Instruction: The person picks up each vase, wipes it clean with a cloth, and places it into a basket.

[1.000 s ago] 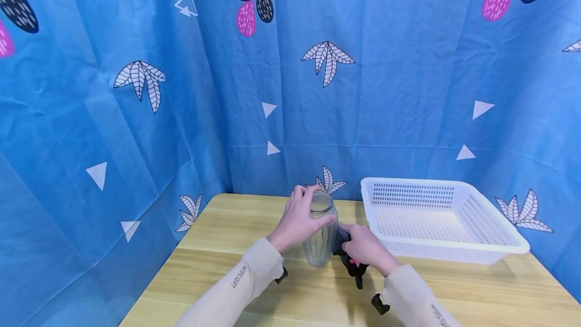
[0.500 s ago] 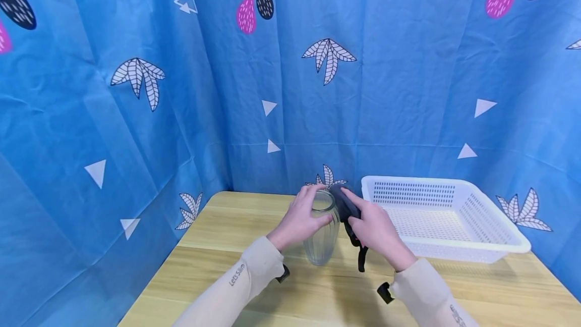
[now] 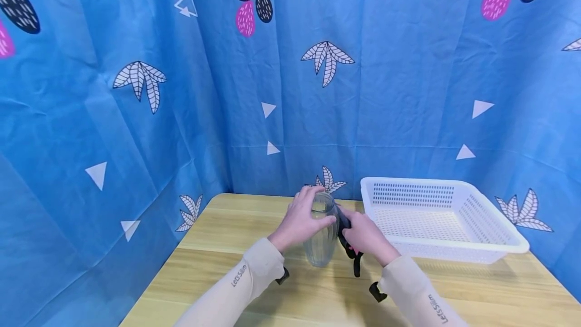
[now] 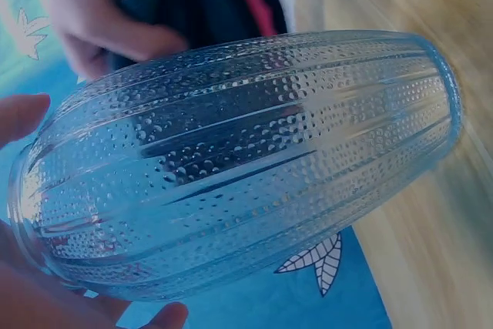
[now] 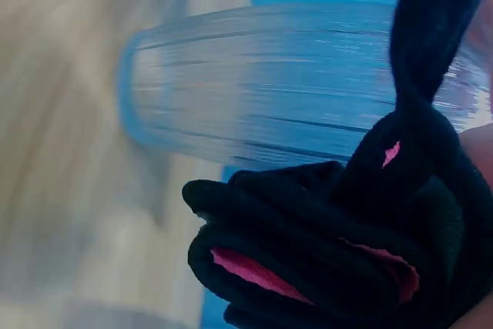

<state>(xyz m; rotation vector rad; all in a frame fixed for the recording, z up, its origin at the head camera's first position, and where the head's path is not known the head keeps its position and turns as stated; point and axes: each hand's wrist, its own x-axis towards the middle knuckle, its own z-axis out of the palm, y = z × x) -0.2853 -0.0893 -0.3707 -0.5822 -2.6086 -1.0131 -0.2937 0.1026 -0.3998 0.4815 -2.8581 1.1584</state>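
A clear ribbed glass vase [image 3: 320, 249] stands upright on the wooden table. My left hand [image 3: 300, 221] grips it near the neck, with thumb and fingers around the glass. Small raised dots cover the vase [image 4: 254, 152] in the left wrist view. My right hand [image 3: 364, 237] holds a folded dark cloth [image 3: 344, 226] against or close beside the vase's right side; actual contact is hard to tell. Black edging and pink inner folds show on the cloth [image 5: 300, 244] in the right wrist view, where it hides part of the vase. The right fingertips are mostly hidden there.
A white perforated plastic basket [image 3: 447, 245] sits at the right on the wooden table [image 3: 227, 226]. Behind the table hangs a blue patterned curtain [image 3: 313, 120], which also runs along the left side.
My right hand rose with the cloth to the vase's rim, then came back down along its side. The left hand keeps its grip, and the vase has barely moved.
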